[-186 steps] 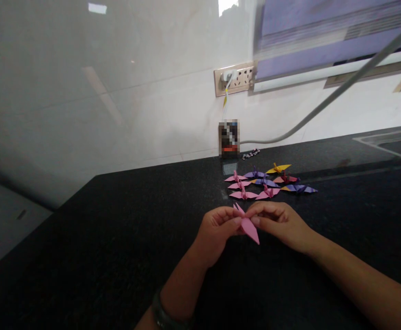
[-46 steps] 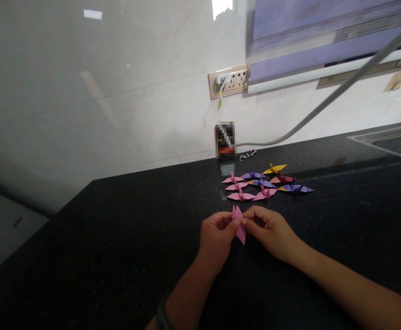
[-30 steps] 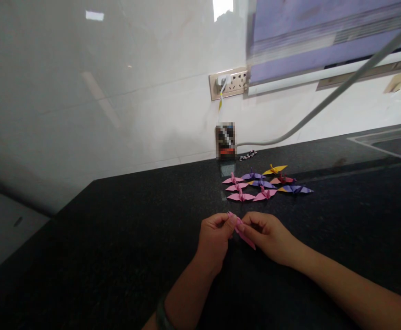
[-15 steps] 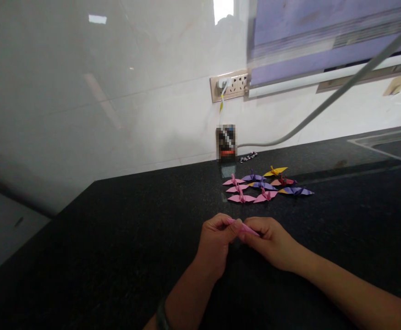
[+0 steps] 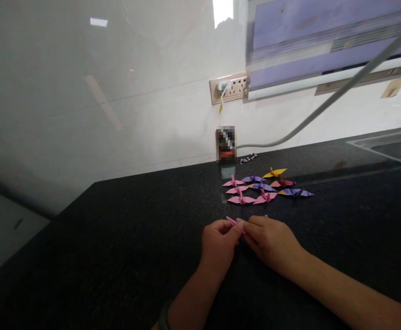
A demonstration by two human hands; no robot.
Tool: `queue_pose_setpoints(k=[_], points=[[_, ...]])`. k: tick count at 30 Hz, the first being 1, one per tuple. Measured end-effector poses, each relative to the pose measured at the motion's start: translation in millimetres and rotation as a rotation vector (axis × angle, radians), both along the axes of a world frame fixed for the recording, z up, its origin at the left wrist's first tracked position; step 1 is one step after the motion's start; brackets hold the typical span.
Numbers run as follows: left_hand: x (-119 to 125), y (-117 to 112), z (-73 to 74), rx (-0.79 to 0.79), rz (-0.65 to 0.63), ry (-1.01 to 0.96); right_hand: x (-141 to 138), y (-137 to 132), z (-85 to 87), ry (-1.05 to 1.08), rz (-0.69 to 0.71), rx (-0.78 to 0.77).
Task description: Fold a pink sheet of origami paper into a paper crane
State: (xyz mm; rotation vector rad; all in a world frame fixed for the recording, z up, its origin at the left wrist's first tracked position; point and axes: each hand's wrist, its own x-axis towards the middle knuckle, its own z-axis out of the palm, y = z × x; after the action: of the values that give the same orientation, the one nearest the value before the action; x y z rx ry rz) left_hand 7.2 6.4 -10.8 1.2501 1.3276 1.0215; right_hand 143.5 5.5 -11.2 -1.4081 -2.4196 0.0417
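A narrow piece of folded pink paper (image 5: 232, 221) is pinched between my two hands, its pointed end sticking out up and to the left. My left hand (image 5: 220, 238) grips it with thumb and fingers. From the other side, my right hand (image 5: 268, 239) closes on the paper's lower end, and its fingers hide much of it. Just beyond my hands several folded paper cranes lie in loose rows: pink cranes (image 5: 241, 199) nearest, purple ones (image 5: 253, 177), a red one (image 5: 283, 182) and a yellow one (image 5: 275, 173).
The dark stone counter (image 5: 134, 233) spreads under my hands. At the wall stand a small pixelated box (image 5: 226, 144) and a beaded string (image 5: 248, 158). A grey hose (image 5: 310, 116) curves up to the right. A white plug (image 5: 224, 85) sits in the wall socket (image 5: 236, 87).
My right hand has turned over the paper, its back now facing up more. Less of the pink paper shows on the right; a thin point shows at the upper left.
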Motion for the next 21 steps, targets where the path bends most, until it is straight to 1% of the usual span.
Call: queue_pose_setpoints(k=[2, 4, 7, 10, 12, 17, 21], points=[[-3, 3, 0.3, 0.001, 0.015, -0.043, -1, -2, 1.9, 0.07, 0.032, 0.0], [-7, 6, 0.5, -0.039, 0.012, -0.151, 1, -3, 5.2, 0.189, 0.093, -0.017], [-13, 11, 1.0, -0.147, -0.062, -0.33, 5, -2, 10.7, 0.314, 0.257, -0.058], [-17, 13, 1.3, -0.228, -0.124, -0.432, 8, 1, 13.5, 0.371, 0.352, -0.107], [-18, 14, 1.2, -0.244, -0.141, -0.449, 9, 3, 13.4, 0.412, 0.37, -0.134], [-16, 12, 0.7, -0.231, -0.207, -0.425, 11, 8, 10.8, 0.52, 0.396, -0.139], [-13, 11, -0.5, -0.189, -0.193, -0.436, 13, 11, 7.2, 0.546, 0.385, -0.16]])
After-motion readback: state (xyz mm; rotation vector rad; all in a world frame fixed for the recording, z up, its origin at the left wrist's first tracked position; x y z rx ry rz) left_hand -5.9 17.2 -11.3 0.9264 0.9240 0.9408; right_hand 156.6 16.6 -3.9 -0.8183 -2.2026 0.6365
